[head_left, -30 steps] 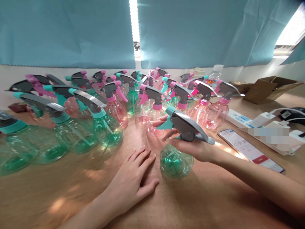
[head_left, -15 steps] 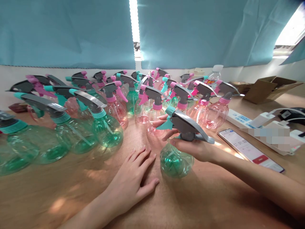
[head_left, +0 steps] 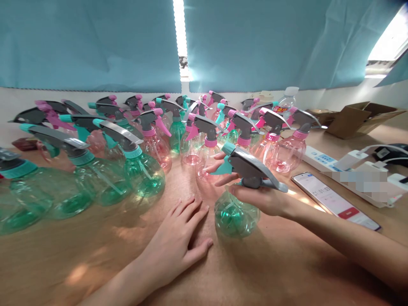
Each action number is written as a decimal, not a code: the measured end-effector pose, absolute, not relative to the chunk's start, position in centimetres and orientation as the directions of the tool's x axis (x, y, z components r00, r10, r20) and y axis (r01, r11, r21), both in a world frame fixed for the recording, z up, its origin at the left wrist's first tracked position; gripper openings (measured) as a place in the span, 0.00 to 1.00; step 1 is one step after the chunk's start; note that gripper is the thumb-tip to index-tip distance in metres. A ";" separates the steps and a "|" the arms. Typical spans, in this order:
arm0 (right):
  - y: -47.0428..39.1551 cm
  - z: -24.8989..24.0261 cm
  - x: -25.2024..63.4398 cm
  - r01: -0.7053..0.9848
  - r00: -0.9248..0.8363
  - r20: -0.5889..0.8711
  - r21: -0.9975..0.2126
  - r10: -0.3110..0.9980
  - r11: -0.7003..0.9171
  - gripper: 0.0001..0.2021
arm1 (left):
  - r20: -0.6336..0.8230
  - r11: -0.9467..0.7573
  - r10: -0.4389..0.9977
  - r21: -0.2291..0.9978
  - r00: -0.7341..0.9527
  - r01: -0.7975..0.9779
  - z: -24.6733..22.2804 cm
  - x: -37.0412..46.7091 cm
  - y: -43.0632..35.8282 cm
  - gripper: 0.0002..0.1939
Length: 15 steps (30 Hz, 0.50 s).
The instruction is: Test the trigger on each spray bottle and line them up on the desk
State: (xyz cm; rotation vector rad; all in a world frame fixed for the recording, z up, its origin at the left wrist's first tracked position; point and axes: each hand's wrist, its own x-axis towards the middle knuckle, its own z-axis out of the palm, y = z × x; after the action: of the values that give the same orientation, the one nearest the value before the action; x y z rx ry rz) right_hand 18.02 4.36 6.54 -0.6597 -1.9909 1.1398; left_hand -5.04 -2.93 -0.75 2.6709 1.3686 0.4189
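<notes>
My right hand (head_left: 264, 199) is around the neck of a green spray bottle (head_left: 237, 214) with a grey and teal trigger head. Its thumb side crosses in front of the neck, and the other fingers reach out behind under the teal trigger. The collar is mostly hidden by the hand. Flat on the wooden table (head_left: 248, 276), palm down with fingers apart, rests my left hand (head_left: 177, 240). It holds nothing and lies just left of that bottle. Close beyond the left hand stands another green spray bottle (head_left: 144, 174), and a clear pink spray bottle (head_left: 208, 157) is behind the held one.
Several green and pink spray bottles crowd the left and back of the table. At right lie a phone (head_left: 334, 199) with a lit screen and a power strip (head_left: 318, 159) with plugs. An open cardboard box (head_left: 357, 121) sits behind them. Blue curtains (head_left: 270, 42) hang beyond.
Hardly anything differs. The held bottle and my right hand have shifted very slightly to the right; my left hand stays in place.
</notes>
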 end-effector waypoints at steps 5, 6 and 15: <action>4.3 6.8 18.0 0.093 -0.565 0.374 -0.857 0.735 0.507 0.16 | 0.185 -0.589 0.808 0.210 0.560 0.780 -0.9 -5.1 -2.9 0.29; 4.4 6.7 18.1 0.103 -0.563 0.377 -0.851 0.736 0.515 0.13 | 0.185 -0.590 0.807 0.211 0.561 0.779 -0.9 -5.1 -2.9 0.29; 4.6 6.1 18.9 0.154 -0.573 0.321 -0.862 0.754 0.484 0.09 | 0.192 -0.595 0.803 0.211 0.564 0.776 -0.8 -5.0 -2.9 0.29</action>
State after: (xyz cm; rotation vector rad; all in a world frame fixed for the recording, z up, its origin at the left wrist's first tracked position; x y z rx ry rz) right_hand 18.92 4.61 6.05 -0.7478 -2.0183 1.0755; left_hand -5.00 -2.87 -0.79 2.6863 1.3607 0.4099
